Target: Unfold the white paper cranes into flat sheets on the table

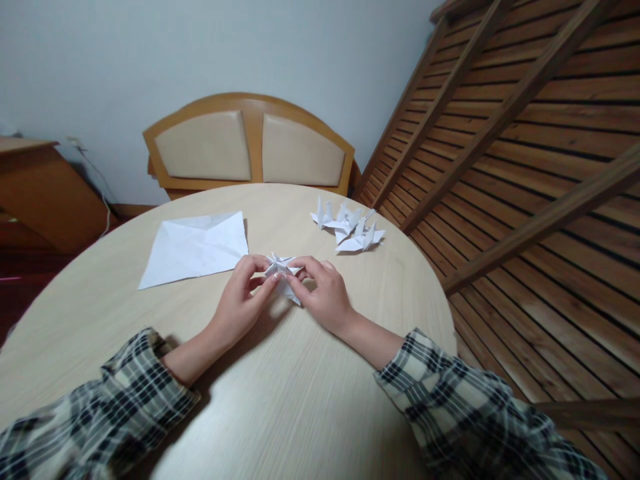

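Between my two hands, over the middle of the round table, is a small folded piece of white paper [289, 290] with several pointed flaps. My left hand [243, 293] pinches its left side between thumb and fingers. On the opposite side, my right hand [323, 293] grips it the same way, the two thumbs close together at its front. Part of the folded paper is hidden behind my fingers. Several finished-looking white paper cranes [354, 230] sit in a cluster beyond my right hand. A flat white sheet of paper [200, 247] with crease lines lies beyond my left hand.
The round pale wood table [300, 413] fills the foreground. Behind it stands a wooden headboard [255, 140] with two cream panels against the wall. A slatted wooden frame [525, 167] leans along the right, and a brown desk [45, 193] is at far left.
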`<state>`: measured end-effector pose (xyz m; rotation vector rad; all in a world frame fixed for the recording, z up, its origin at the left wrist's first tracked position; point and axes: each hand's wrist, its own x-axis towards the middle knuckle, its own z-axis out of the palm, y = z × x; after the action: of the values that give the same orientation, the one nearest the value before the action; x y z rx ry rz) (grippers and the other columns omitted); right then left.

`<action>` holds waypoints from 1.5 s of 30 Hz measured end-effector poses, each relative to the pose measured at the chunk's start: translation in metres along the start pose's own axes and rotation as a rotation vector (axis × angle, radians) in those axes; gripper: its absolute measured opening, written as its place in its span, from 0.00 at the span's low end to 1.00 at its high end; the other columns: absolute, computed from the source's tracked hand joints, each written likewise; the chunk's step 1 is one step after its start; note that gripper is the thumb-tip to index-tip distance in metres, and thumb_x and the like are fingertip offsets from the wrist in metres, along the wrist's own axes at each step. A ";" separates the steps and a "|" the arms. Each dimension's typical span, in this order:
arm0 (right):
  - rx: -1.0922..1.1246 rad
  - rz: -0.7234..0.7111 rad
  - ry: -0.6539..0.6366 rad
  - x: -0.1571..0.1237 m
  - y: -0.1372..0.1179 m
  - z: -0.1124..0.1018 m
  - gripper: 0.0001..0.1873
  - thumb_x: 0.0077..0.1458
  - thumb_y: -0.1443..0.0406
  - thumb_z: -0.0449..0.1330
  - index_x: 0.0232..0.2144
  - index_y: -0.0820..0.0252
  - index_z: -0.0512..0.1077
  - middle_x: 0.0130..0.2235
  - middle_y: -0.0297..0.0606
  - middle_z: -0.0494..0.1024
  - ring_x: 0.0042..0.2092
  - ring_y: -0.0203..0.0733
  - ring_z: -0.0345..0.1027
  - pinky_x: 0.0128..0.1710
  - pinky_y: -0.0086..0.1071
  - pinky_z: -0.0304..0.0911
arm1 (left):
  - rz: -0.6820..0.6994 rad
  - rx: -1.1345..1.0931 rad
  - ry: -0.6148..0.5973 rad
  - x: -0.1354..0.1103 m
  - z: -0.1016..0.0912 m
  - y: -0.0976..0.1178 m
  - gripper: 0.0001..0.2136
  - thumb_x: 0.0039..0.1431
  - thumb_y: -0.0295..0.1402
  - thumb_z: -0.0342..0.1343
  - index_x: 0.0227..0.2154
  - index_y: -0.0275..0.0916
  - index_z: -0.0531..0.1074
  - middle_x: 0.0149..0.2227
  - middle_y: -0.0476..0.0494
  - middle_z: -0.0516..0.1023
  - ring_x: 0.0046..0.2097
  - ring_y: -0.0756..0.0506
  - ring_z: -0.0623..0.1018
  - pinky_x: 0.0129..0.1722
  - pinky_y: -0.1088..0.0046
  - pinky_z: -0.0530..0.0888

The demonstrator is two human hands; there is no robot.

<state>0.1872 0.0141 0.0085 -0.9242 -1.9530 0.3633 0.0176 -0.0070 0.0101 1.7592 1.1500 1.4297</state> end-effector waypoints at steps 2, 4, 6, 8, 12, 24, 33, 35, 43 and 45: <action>-0.051 0.003 0.036 0.002 -0.001 -0.001 0.03 0.59 0.62 0.60 0.35 0.53 0.72 0.32 0.33 0.73 0.35 0.40 0.68 0.41 0.39 0.62 | 0.071 0.041 0.021 0.001 -0.003 -0.002 0.03 0.60 0.33 0.56 0.33 0.40 0.69 0.41 0.44 0.70 0.45 0.46 0.72 0.41 0.69 0.74; -0.091 -0.016 0.100 0.003 -0.001 -0.001 0.04 0.56 0.62 0.62 0.30 0.54 0.72 0.32 0.36 0.69 0.38 0.42 0.66 0.40 0.40 0.62 | 0.129 0.068 0.032 0.002 -0.005 -0.003 0.02 0.60 0.31 0.56 0.32 0.40 0.69 0.41 0.44 0.71 0.46 0.46 0.72 0.43 0.69 0.73; -0.043 -0.046 0.117 0.003 -0.002 -0.001 0.04 0.55 0.64 0.63 0.29 0.55 0.71 0.35 0.37 0.67 0.41 0.43 0.64 0.43 0.40 0.63 | 0.158 0.085 0.022 0.002 -0.007 -0.004 0.01 0.60 0.30 0.56 0.33 0.40 0.70 0.40 0.44 0.72 0.45 0.46 0.73 0.44 0.68 0.72; 0.085 -0.056 0.100 0.002 -0.003 -0.001 0.06 0.54 0.66 0.63 0.35 0.54 0.70 0.39 0.38 0.68 0.43 0.42 0.65 0.45 0.39 0.65 | 0.169 0.095 -0.001 0.002 -0.009 -0.005 0.00 0.60 0.29 0.56 0.34 0.39 0.71 0.40 0.44 0.74 0.44 0.46 0.74 0.44 0.67 0.71; 0.229 0.002 0.049 0.002 -0.003 -0.002 0.21 0.55 0.65 0.63 0.50 0.53 0.64 0.50 0.42 0.68 0.48 0.42 0.66 0.49 0.39 0.65 | 0.156 0.124 -0.024 0.002 -0.012 -0.003 0.02 0.61 0.31 0.56 0.35 0.39 0.72 0.39 0.44 0.75 0.42 0.46 0.74 0.42 0.68 0.71; 0.686 0.345 -0.019 0.007 0.011 0.010 0.11 0.51 0.61 0.63 0.34 0.55 0.64 0.29 0.29 0.69 0.31 0.35 0.66 0.33 0.31 0.63 | -0.172 -0.149 -0.040 0.007 -0.006 0.000 0.06 0.56 0.35 0.60 0.31 0.38 0.72 0.28 0.51 0.72 0.30 0.51 0.70 0.29 0.75 0.66; 0.728 0.290 -0.204 0.007 0.011 0.005 0.09 0.59 0.63 0.57 0.39 0.55 0.76 0.43 0.37 0.78 0.44 0.40 0.70 0.48 0.38 0.65 | -0.450 -0.471 0.003 0.007 -0.005 -0.008 0.10 0.50 0.38 0.65 0.26 0.35 0.75 0.24 0.51 0.70 0.26 0.54 0.66 0.25 0.78 0.61; 0.712 0.269 -0.225 0.006 0.011 0.003 0.11 0.59 0.63 0.57 0.43 0.54 0.76 0.46 0.38 0.78 0.48 0.41 0.70 0.52 0.41 0.64 | -0.485 -0.517 0.019 0.008 -0.006 -0.009 0.11 0.49 0.38 0.66 0.27 0.35 0.76 0.25 0.50 0.72 0.26 0.53 0.67 0.26 0.78 0.62; 0.709 0.225 -0.251 0.004 0.009 0.000 0.16 0.57 0.64 0.61 0.49 0.54 0.74 0.47 0.40 0.75 0.46 0.40 0.70 0.51 0.40 0.65 | -0.534 -0.634 -0.023 0.010 -0.006 -0.010 0.12 0.50 0.39 0.65 0.28 0.34 0.77 0.26 0.48 0.75 0.26 0.52 0.70 0.26 0.77 0.65; 0.711 0.218 -0.251 0.004 0.009 0.000 0.16 0.57 0.64 0.61 0.48 0.54 0.75 0.47 0.39 0.76 0.47 0.40 0.69 0.51 0.40 0.65 | -0.531 -0.643 -0.030 0.009 -0.006 -0.011 0.12 0.50 0.39 0.65 0.28 0.34 0.77 0.25 0.49 0.75 0.26 0.52 0.70 0.26 0.77 0.65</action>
<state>0.1898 0.0232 0.0059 -0.6315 -1.7321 1.2551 0.0099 0.0057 0.0068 0.9392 0.9046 1.2419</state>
